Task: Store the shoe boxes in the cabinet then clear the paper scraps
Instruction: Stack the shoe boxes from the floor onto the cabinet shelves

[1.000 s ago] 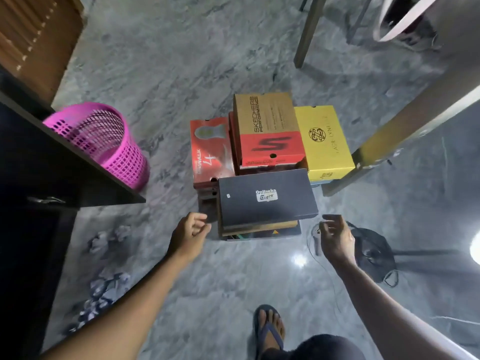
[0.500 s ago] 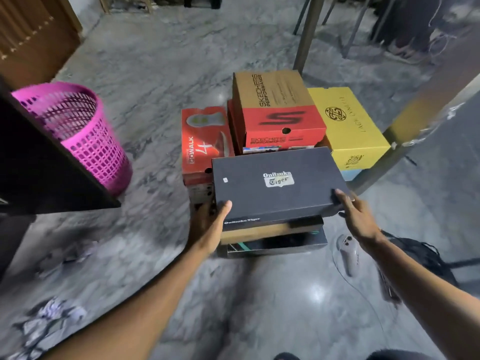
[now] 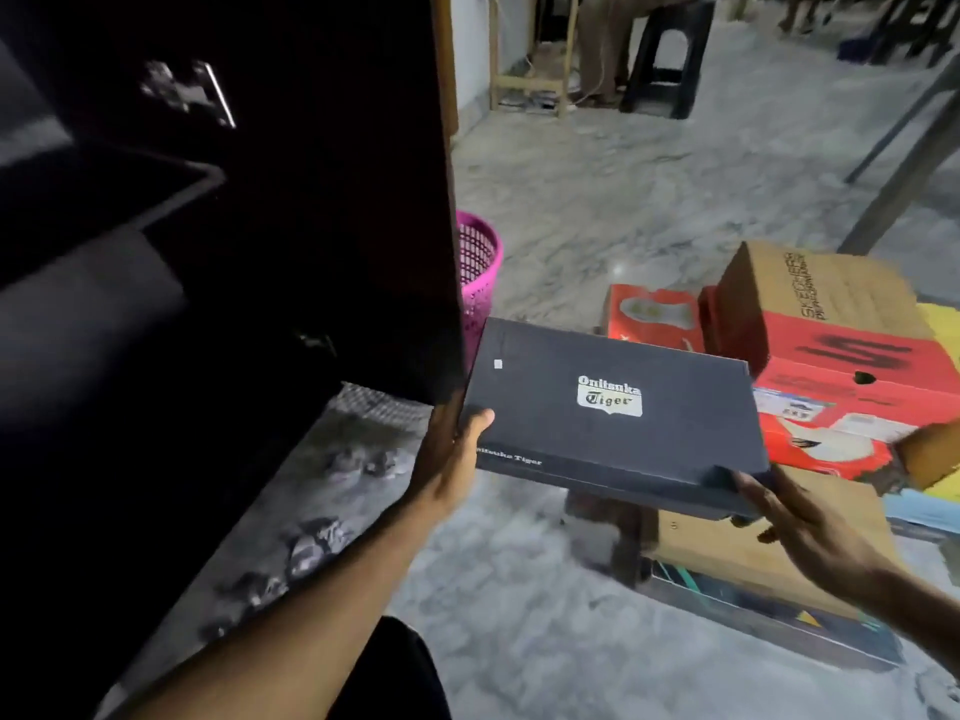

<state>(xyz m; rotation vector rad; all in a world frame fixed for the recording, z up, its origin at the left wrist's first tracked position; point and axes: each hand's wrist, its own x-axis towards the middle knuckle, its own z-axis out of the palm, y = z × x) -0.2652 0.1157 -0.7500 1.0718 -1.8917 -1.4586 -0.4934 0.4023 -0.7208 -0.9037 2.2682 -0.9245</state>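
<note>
Now that the black shoe box (image 3: 613, 407) is lifted off the stack, left hand (image 3: 457, 449) and right hand (image 3: 810, 522) clasp its ends, carrying it toward the cabinet (image 3: 208, 252).

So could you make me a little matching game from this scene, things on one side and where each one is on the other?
Things:
1. black shoe box
2. pink basket
3. paper scraps
4. Skechers box

Places:
A. on the floor beside the dark cabinet, partly hidden by its edge
B. on top of the pile of boxes at right
C. held in the air between both hands
D. crumpled on the floor along the cabinet's foot

Pairs: 1-C, 2-A, 3-D, 4-B. The left hand and right hand hold the black box's ends.
</note>
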